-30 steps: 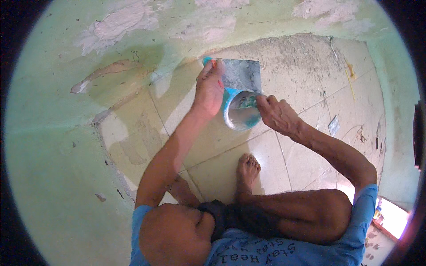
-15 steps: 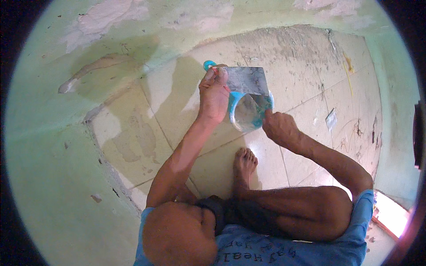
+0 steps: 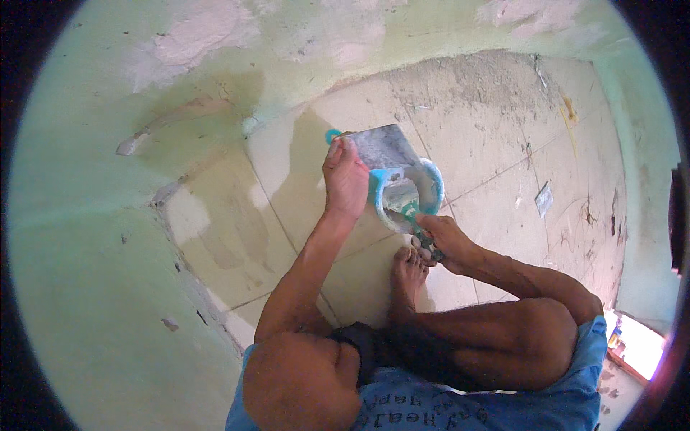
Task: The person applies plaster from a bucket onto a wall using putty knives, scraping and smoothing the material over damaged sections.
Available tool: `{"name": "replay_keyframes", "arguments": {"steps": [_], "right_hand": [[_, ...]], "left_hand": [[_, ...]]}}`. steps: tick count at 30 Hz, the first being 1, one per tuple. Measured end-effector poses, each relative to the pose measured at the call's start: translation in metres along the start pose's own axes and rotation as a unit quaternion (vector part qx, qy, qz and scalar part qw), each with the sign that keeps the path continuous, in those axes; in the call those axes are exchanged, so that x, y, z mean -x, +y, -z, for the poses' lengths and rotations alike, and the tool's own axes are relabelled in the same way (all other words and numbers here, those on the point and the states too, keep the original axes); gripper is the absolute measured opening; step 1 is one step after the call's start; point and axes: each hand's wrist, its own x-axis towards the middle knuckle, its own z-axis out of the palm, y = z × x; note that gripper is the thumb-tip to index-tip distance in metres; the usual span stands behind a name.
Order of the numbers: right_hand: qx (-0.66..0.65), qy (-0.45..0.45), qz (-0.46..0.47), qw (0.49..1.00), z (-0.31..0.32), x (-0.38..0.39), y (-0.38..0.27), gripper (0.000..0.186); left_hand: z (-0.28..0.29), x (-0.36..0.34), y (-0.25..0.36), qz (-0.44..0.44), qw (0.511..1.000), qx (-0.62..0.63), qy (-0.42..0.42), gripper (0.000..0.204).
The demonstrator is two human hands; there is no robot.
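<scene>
My left hand (image 3: 346, 176) is closed around the handle of a wide, grey, flat-bladed scraper (image 3: 386, 146), and a teal ring (image 3: 332, 136) shows beyond my fingers. The blade lies over the far rim of a round blue-and-white bucket (image 3: 434, 176), its inside smeared with pale and teal residue. My right hand (image 3: 447, 243) grips a putty knife (image 3: 410, 209) with a green and dark handle. Its front end reaches into the bucket's near side, so part of the blade is hidden. Whether the bucket rests on the floor or is held up, I cannot tell.
My bare foot (image 3: 411, 276) stands on the tiled floor (image 3: 359, 266) just below the bucket. A green wall (image 3: 93, 251) with patchy plaster runs along the left and far sides. A small pale packet (image 3: 544, 200) and scattered debris lie to the right.
My right hand has moved down toward me, and the green handle now shows. The scraper has tilted and shifted slightly lower, uncovering more of the bucket's far rim.
</scene>
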Motion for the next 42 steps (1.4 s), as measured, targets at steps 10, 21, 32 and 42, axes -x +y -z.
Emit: {"name": "replay_keyframes", "arguments": {"steps": [10, 21, 32, 42], "right_hand": [[0.148, -0.025, 0.123, 0.981, 0.032, 0.024, -0.022, 0.031], [0.204, -0.006, 0.413, 0.888, 0.016, 0.038, -0.02, 0.035], [0.435, 0.162, 0.679, 0.569, 0.022, 0.016, -0.071, 0.045], [0.376, 0.223, 0.61, 0.661, 0.051, 0.008, -0.046, 0.039]], "left_hand": [[0.031, 0.011, 0.075, -0.056, 0.995, -0.037, 0.071, 0.025], [-0.031, 0.069, 0.116, 0.098, 0.972, -0.203, 0.065, 0.02], [-0.093, 0.067, 0.119, 0.095, 0.978, -0.188, -0.013, 0.019], [-0.095, 0.074, 0.119, -0.001, 0.987, -0.159, -0.007, 0.019]]}}
